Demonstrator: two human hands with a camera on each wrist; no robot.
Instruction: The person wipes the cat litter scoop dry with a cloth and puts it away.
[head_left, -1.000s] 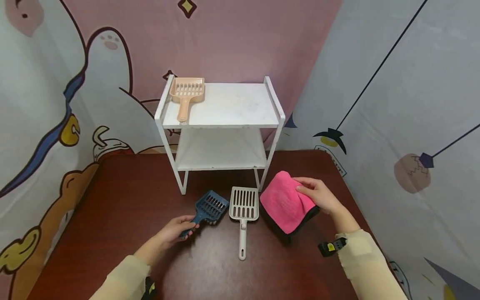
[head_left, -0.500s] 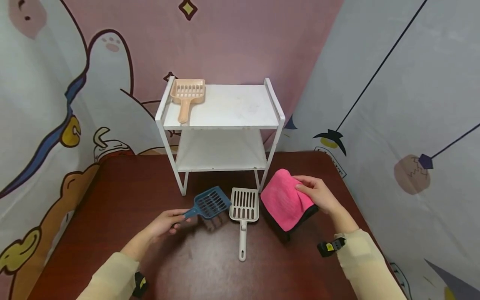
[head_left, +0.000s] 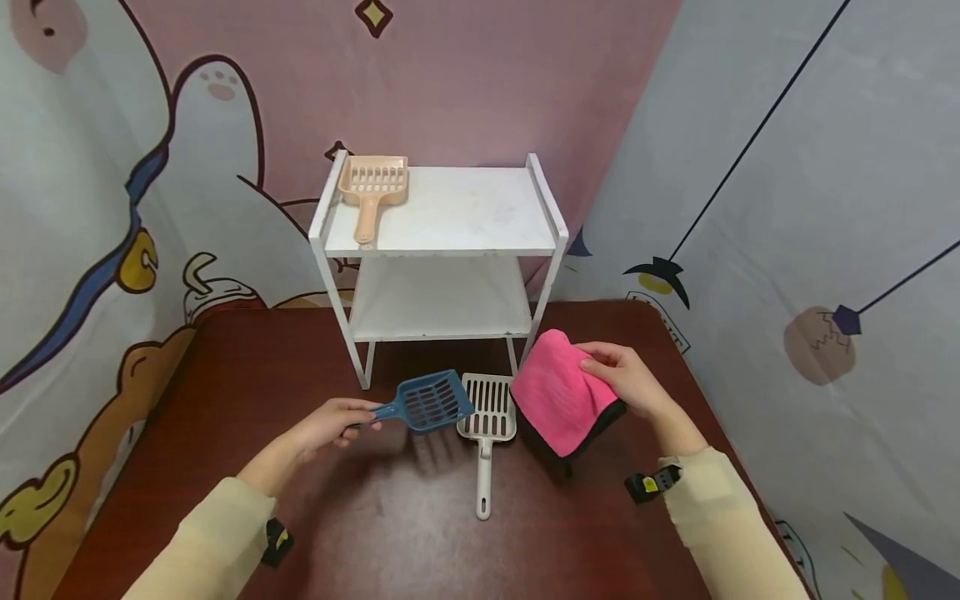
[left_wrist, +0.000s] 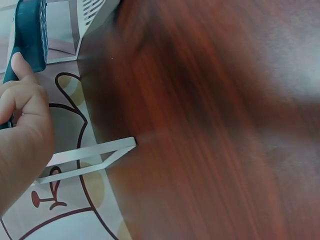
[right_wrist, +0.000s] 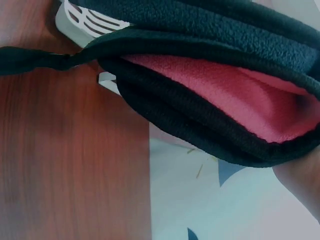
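Observation:
My left hand (head_left: 333, 423) grips the handle of a blue litter scoop (head_left: 433, 402), its slotted head pointing right and raised over the table, with a shadow below. In the left wrist view the same blue scoop (left_wrist: 31, 35) shows at the upper left above my curled fingers. A pink cloth (head_left: 558, 392) with a dark underside hangs from my right hand (head_left: 618, 377), pinched between thumb and fingers. Folds of the cloth (right_wrist: 220, 95) fill much of the right wrist view. Between the hands a light grey litter scoop (head_left: 485, 479) lies on the table, the blue scoop's tip overlapping its head.
A white two-tier shelf (head_left: 472, 208) stands at the back of the brown table (head_left: 247, 375). On its top left lies a peach litter scoop (head_left: 369, 212). Walls with printed drawings rise behind the table and on both sides.
My left hand has lifted the blue scoop off the table and turned its head rightward, toward the grey scoop. My right hand has shifted slightly left and up with the cloth.

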